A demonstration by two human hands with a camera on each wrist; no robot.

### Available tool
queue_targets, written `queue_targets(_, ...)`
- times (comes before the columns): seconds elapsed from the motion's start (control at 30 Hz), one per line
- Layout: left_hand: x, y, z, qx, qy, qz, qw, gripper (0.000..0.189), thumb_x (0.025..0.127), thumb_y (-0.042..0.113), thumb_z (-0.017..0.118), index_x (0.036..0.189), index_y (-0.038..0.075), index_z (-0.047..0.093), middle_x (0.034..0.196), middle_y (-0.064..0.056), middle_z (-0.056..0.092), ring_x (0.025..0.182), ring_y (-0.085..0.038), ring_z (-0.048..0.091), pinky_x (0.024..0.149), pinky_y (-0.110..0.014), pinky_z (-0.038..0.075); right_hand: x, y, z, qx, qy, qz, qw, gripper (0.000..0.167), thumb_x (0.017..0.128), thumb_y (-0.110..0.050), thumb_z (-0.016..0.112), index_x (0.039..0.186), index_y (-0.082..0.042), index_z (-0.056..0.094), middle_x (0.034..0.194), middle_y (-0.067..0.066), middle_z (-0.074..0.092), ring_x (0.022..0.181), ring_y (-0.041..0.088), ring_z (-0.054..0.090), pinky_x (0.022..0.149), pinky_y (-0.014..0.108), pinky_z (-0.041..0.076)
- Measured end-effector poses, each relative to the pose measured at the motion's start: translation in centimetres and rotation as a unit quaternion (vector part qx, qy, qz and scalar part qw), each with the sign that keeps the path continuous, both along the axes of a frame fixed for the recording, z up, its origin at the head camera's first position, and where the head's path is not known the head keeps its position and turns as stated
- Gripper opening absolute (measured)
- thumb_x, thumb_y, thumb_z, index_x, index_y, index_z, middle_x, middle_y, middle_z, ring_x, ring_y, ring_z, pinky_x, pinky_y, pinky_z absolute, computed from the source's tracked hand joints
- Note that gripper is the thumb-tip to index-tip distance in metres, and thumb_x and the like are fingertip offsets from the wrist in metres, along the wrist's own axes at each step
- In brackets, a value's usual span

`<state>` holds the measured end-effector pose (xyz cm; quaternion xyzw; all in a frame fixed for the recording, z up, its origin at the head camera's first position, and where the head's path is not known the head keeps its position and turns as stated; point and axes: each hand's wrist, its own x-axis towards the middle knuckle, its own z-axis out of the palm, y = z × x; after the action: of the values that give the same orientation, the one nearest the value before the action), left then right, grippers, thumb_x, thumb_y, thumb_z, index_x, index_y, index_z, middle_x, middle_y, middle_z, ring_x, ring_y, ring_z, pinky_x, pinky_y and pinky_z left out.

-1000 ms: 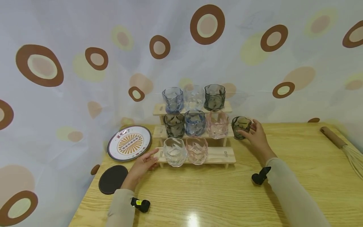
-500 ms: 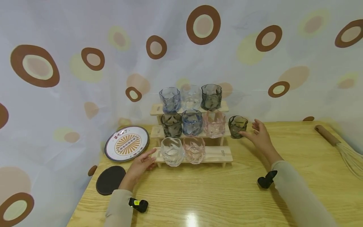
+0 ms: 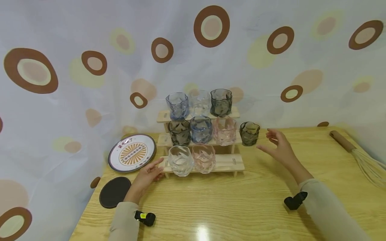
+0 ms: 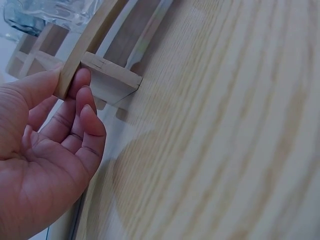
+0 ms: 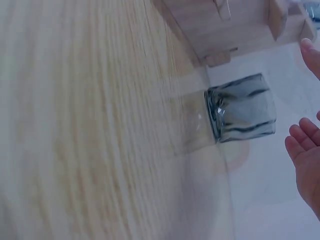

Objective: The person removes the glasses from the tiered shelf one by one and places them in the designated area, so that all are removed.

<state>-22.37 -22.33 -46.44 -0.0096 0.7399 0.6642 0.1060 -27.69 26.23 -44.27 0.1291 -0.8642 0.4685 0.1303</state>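
Observation:
At the left end of the lowest step, my left hand (image 3: pixel 146 177) pinches the edge of a three-tier wooden rack (image 3: pixel 223 162). The left wrist view shows thumb and fingers gripping that board end (image 4: pixel 75 65). My right hand (image 3: pixel 280 149) is held apart, its fingers spread and holding nothing. Just left of it, a smoky grey glass (image 3: pixel 249 134) stands upright on the table beside the rack's right end; the right wrist view shows this glass (image 5: pixel 242 108) free of the fingers. The rack bears glasses on every tier, with a clear glass (image 3: pixel 181 162) and a pink glass (image 3: pixel 203 160) on the lowest.
Left of the rack lies a patterned plate (image 3: pixel 132 152), with a round black mat (image 3: pixel 115 192) nearer the front. A whisk (image 3: pixel 356 152) with a brown handle lies at the far right. A patterned curtain (image 3: pixel 241 67) hangs behind the table (image 3: pixel 199 204).
My right hand has let go of the smoky grey glass and drawn back to the right. The glass stays beside the rack. My left hand keeps its hold; the head view has shifted slightly.

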Motion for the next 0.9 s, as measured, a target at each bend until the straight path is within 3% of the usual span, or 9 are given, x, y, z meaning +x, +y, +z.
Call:
queue_targets(0.13,0.1,0.0,0.0,-0.001,0.001,-0.001,1.0000,0.050,0.096,0.014,0.057,0.143,0.008,0.042,0.081,0.002,0.056,0.081,-0.010,0.061,0.067,-0.024,0.046,1.4,-1.0,0.1,0.004,0.037,0.030,0.9988,0.069,0.080,-0.009,0.076,0.137,0.004,0.039,0.121,0.017,0.044,0.109,0.014,0.044,0.089,0.004,0.034)
queue_targets(0.3,0.1,0.0,-0.1,0.004,0.008,-0.001,1.0000,0.050,0.096,0.013,0.057,0.143,0.007,0.042,0.080,0.002,0.057,0.079,-0.010,0.060,0.066,-0.023,0.046,2.9,-2.6,0.0,-0.012,0.072,0.075,0.9945,0.064,0.077,0.002,0.076,0.132,0.005,0.044,0.117,0.014,0.047,0.106,0.011,0.047,0.091,0.009,0.037)
queue_targets(0.53,0.1,0.1,-0.1,0.002,-0.001,0.008,1.0000,0.050,0.095,0.013,0.058,0.142,0.008,0.044,0.079,0.002,0.058,0.078,-0.010,0.060,0.066,-0.023,0.046,4.4,-4.8,0.3,-0.034,0.056,0.125,0.9900,0.065,0.077,0.004,0.075,0.134,0.002,0.044,0.117,0.009,0.048,0.107,0.017,0.048,0.093,0.014,0.039)
queue_targets(0.9,0.0,0.1,0.0,0.004,0.000,0.006,1.0000,0.049,0.095,0.011,0.057,0.142,0.007,0.044,0.080,0.001,0.059,0.077,-0.010,0.060,0.065,-0.022,0.047,5.2,-9.1,-0.1,-0.081,0.063,0.185,0.9773,0.064,0.075,0.010,0.074,0.131,0.010,0.043,0.117,0.026,0.049,0.108,0.025,0.050,0.093,0.026,0.044)
